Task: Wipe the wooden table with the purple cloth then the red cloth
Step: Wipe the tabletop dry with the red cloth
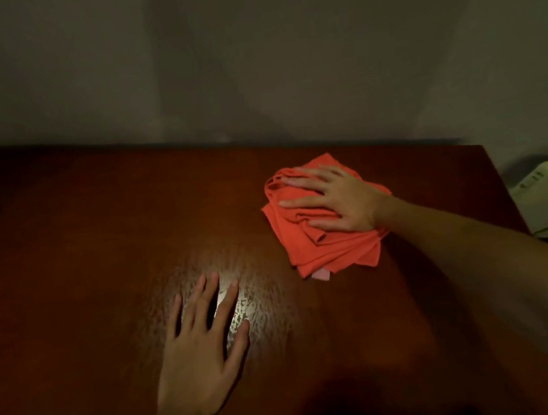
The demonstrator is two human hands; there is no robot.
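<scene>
right hand (340, 199) pressed flat, fingers (299, 201) spread, on the crumpled red cloth (324, 235) at centre right of the frame; cloth lies beneath palm and fingers, gripped by none. left hand (200, 347) flat, fingers splayed, holding nothing, on the wooden table (81, 248) at lower centre, well apart from the cloth.

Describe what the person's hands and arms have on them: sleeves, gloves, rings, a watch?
Both are bare. The left hand and right hand wear no gloves, and no rings show on the fingers. Neither wrist carries a watch or band. The right forearm is uncovered as far as the frame shows; no sleeve appears. Lighting is dim, so fine marks cannot be told.
</scene>
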